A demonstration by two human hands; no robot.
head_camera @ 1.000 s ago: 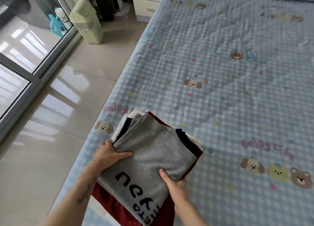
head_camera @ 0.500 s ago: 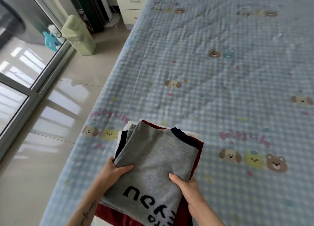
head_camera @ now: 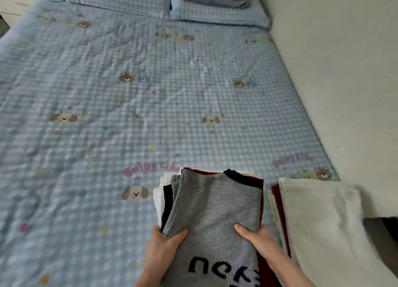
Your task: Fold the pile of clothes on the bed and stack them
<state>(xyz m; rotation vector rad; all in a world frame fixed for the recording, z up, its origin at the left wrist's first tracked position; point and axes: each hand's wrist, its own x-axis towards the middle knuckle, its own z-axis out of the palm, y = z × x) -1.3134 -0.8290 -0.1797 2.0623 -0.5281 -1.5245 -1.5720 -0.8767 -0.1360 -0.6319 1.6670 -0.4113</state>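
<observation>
My left hand (head_camera: pixel 160 246) & right hand (head_camera: pixel 259 242) grip folded stack (head_camera: pixel 212 209) at its sides, just left of white pile (head_camera: pixel 318 217) on bed (head_camera: pixel 107 135).

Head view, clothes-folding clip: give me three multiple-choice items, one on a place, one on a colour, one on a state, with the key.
1. Where does the second stack, topped by a white garment, lie relative to the held stack?
A. To its right
B. To its left
C. By the pillows

2. What colour is the top garment of the held stack?
A. Green
B. Grey with dark lettering
C. Yellow

3. How is the held stack handled?
A. Untouched
B. One hand only
C. Both hands grip its sides

Key: 1 A, the white-topped stack sits on the bed near the wall side; 2 B, the grey garment shows dark letters near the bottom; 3 C, the left hand and right hand each have a thumb on top at opposite edges.
</observation>
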